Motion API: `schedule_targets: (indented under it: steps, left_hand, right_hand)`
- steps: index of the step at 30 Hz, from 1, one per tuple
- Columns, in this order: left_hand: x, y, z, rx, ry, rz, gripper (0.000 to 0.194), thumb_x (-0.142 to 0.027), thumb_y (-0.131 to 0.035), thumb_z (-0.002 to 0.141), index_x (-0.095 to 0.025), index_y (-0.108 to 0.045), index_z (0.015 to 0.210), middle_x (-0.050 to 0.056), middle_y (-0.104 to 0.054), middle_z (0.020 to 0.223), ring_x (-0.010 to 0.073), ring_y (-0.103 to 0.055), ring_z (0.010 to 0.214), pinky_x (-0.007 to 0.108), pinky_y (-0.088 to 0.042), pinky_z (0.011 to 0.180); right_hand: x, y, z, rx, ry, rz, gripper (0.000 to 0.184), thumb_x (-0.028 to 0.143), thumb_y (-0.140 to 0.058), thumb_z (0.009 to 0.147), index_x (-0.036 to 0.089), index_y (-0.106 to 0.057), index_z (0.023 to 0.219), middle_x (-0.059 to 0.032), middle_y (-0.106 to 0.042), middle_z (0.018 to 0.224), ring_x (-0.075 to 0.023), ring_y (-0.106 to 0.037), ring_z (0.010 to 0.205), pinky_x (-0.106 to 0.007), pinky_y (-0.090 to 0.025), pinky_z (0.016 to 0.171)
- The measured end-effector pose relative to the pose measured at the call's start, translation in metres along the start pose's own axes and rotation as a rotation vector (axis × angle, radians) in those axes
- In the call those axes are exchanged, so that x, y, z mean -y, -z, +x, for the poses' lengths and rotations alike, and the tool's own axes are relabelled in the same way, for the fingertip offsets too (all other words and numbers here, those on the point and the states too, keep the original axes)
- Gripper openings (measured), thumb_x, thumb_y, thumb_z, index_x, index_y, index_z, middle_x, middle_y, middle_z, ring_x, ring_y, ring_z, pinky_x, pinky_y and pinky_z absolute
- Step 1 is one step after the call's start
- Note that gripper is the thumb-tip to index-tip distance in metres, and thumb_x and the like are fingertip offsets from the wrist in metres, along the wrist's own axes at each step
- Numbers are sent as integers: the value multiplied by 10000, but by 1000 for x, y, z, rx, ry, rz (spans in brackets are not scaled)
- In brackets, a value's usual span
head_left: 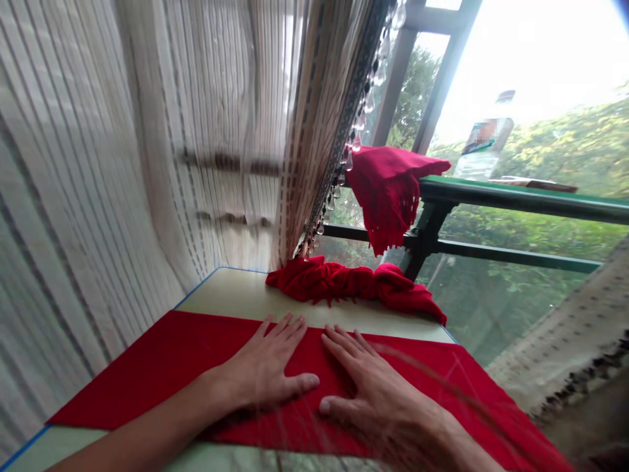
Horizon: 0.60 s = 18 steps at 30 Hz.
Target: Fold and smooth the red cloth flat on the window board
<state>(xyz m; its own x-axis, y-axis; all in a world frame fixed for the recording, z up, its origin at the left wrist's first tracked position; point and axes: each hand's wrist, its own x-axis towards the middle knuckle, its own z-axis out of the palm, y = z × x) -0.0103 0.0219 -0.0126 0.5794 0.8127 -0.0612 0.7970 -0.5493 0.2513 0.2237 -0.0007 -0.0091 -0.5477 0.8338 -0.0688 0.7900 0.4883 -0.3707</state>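
A flat red cloth [162, 367] lies spread across a pale table [230, 292] with a blue edge. My left hand [268, 367] rests palm down on the cloth, fingers stretched and slightly apart. My right hand [368, 387] lies flat beside it on the same cloth, fingers spread, thumb pointing toward the left hand. Both hands hold nothing. Beyond them, a crumpled red fringed scarf [344, 282] lies along the far edge of the table.
Another red fringed cloth [388, 187] hangs over a green railing [521, 196]. A striped sheer curtain [147, 151] with a beaded edge hangs at the left. A plastic bottle [484, 141] stands on the railing. Another curtain's fringe [570, 341] shows at right.
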Motion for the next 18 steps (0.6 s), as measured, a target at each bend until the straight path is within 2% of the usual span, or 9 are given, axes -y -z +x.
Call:
schedule_targets:
  steps: [11, 18]
  left_hand:
    - [0, 2, -1, 41, 26, -5, 949, -730, -435, 913, -123, -171, 1593, 111, -90, 1645, 301, -40, 1528, 527, -35, 1237]
    - [2, -1, 0, 17, -6, -10, 948, -730, -440, 913, -118, -181, 1590, 115, -104, 1644, 316, -55, 1526, 551, -45, 1233]
  right_hand:
    - [-2, -4, 1, -25, 4, -16, 1046, 790, -552, 793, 155, -226, 1557, -105, -134, 1643, -299, -85, 1524, -515, -68, 1259]
    - [-4, -5, 1, -87, 42, -12, 918, 671, -540, 870, 198, -181, 1570, -69, -101, 1646, -262, -65, 1528, -532, -83, 1254]
